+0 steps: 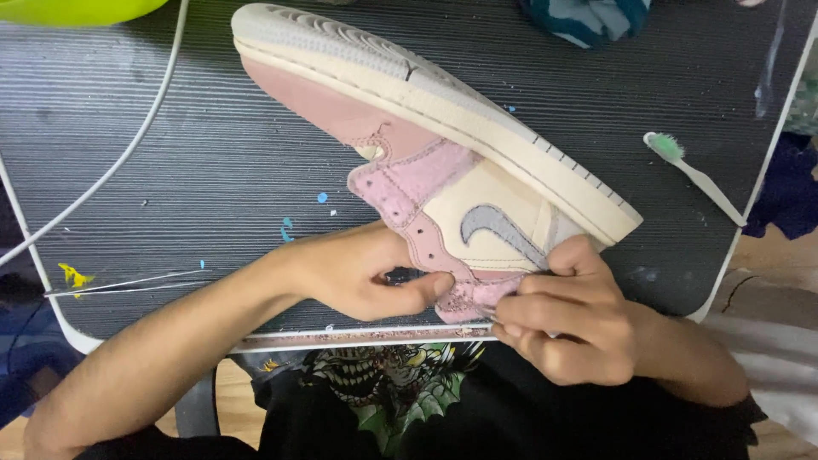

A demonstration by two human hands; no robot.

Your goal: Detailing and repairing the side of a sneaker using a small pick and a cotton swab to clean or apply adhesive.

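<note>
Gripping pink sneaker (443, 162) (sole up): left hand (362, 273), right hand (567, 319).

A home hobby corner is suggested: a paint-flecked dark ribbed desk (170, 170), a toothbrush (694, 175) at right, clothes heaped at the far edge (588, 17).

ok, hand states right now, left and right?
Left hand: closed, gripping the pink sneaker at its collar.
Right hand: closed, pinching the sneaker's heel edge.
</note>
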